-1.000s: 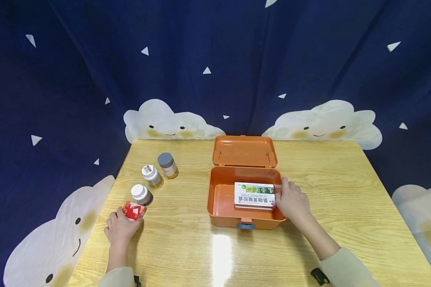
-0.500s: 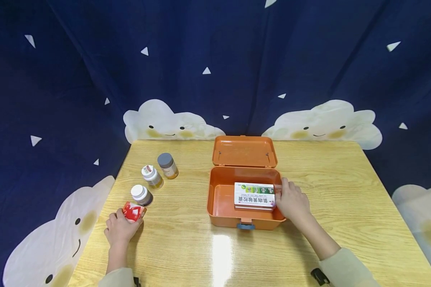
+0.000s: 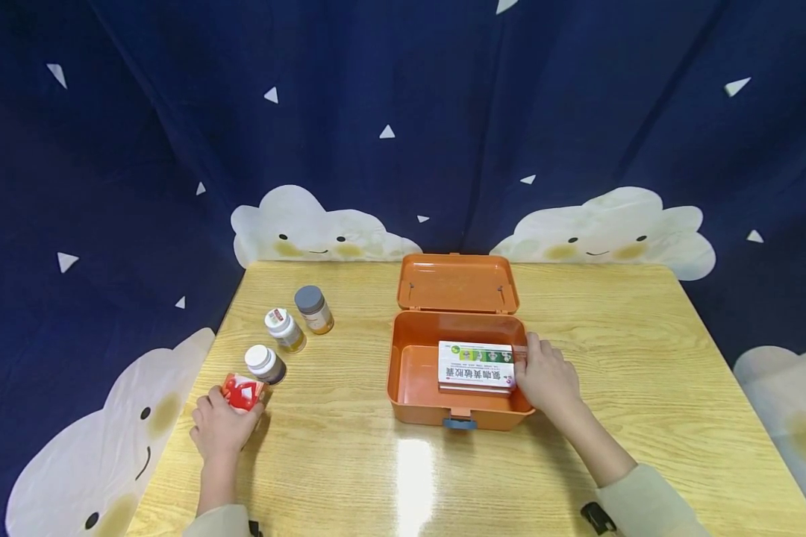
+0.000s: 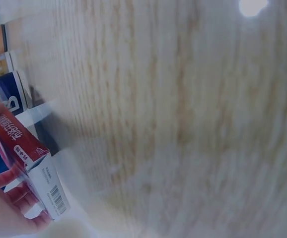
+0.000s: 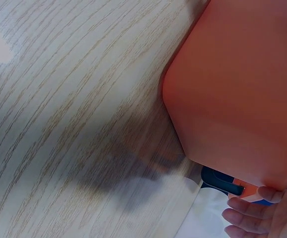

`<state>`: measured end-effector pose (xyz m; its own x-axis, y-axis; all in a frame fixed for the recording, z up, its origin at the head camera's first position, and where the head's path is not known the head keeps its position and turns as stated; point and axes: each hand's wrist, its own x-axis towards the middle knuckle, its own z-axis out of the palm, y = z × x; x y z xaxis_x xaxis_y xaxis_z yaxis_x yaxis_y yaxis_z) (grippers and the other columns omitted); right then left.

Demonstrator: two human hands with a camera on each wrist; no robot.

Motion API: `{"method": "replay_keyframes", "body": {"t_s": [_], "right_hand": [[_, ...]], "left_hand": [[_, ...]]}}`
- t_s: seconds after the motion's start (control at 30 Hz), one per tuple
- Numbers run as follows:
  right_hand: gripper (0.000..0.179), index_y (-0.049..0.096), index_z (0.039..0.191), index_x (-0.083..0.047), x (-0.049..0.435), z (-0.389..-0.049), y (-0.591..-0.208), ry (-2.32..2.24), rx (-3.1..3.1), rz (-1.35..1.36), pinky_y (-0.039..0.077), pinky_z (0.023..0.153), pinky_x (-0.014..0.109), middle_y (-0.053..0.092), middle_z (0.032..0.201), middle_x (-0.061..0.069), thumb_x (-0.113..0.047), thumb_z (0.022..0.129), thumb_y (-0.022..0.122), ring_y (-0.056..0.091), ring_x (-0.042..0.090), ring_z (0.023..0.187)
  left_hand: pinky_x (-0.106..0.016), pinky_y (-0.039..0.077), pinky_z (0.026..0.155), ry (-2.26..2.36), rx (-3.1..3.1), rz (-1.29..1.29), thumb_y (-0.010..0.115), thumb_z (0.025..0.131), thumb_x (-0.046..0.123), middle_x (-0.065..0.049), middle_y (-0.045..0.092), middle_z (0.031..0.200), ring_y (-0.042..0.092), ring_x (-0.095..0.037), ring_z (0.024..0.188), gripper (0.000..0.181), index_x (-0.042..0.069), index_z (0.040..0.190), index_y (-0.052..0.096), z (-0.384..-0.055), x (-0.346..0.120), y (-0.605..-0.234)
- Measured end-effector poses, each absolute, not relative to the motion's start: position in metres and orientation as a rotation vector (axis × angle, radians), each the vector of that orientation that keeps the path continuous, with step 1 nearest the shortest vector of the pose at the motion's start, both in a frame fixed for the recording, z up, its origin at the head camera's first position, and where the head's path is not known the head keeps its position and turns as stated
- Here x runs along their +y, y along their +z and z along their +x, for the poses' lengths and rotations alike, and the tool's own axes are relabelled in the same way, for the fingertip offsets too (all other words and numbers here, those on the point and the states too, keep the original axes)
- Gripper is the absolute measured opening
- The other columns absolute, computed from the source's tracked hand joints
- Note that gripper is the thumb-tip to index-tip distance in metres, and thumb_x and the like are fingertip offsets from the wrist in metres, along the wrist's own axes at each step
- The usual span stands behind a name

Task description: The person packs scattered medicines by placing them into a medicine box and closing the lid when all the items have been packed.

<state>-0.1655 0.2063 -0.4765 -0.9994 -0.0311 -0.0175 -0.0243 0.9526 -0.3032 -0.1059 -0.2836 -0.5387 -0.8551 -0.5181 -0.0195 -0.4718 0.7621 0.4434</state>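
Note:
My left hand [image 3: 222, 426] grips a small red and white medicine box [image 3: 243, 392], fingers on one side and thumb on the other. In the left wrist view the medicine box [image 4: 22, 139] shows a red printed face and a white end with a barcode. Just beyond it stands a dark bottle with a white cap [image 3: 263, 361]. My right hand [image 3: 551, 379] holds the right wall of an orange plastic case [image 3: 410, 412], whose lid [image 3: 455, 283] lies back. Inside the case, toward its right side, lies a white and green medicine box [image 3: 475, 367].
A white-capped bottle [image 3: 285, 330] and a grey-capped bottle [image 3: 314, 309] stand farther back on the left. Everything rests on a wooden table [image 3: 336, 470]. A dark blue curtain [image 3: 349, 89] with clouds hangs behind the table and along its sides.
My left hand has shifted slightly left with the red medicine box, opening a little more distance from the dark bottle. The right hand and the orange case have stayed in place.

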Motion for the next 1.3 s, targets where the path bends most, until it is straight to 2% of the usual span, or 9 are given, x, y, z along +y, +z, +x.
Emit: {"method": "replay_keyframes", "body": {"t_s": [0.63, 1.1, 1.3], "right_hand": [[0.043, 0.037, 0.122, 0.003, 0.206, -0.165, -0.475, -0.478, 3.072, -0.045, 0.042, 0.065, 0.055, 0.052, 0.102, 0.025, -0.019, 0.086, 0.046, 0.051, 0.042, 0.088], [0.041, 0.037, 0.121, 0.001, 0.206, -0.166, -0.476, -0.474, 3.073, -0.041, 0.042, 0.065, 0.054, 0.052, 0.102, 0.024, -0.021, 0.087, 0.046, 0.051, 0.042, 0.088], [0.044, 0.036, 0.124, 0.001, 0.206, -0.165, -0.476, -0.471, 3.075, -0.042, 0.041, 0.067, 0.055, 0.051, 0.107, 0.025, -0.021, 0.086, 0.046, 0.050, 0.043, 0.092]], "left_hand": [[-0.057, 0.028, 0.080, -0.625, -2.592, 0.711, 0.070, 0.068, 0.034, -0.027, 0.039, 0.115, 0.033, -0.043, 0.110, 0.076, -0.004, 0.124, 0.037, -0.113, -0.280, -0.505], [-0.055, 0.028, 0.083, -0.613, -2.560, 0.518, 0.074, 0.064, 0.038, -0.025, 0.040, 0.115, 0.035, -0.042, 0.108, 0.080, -0.004, 0.123, 0.039, -0.134, -0.256, -0.482], [-0.054, 0.030, 0.081, -0.609, -2.571, 0.385, 0.071, 0.064, 0.032, -0.023, 0.042, 0.114, 0.036, -0.040, 0.106, 0.075, -0.004, 0.122, 0.040, -0.146, -0.235, -0.476]]}}
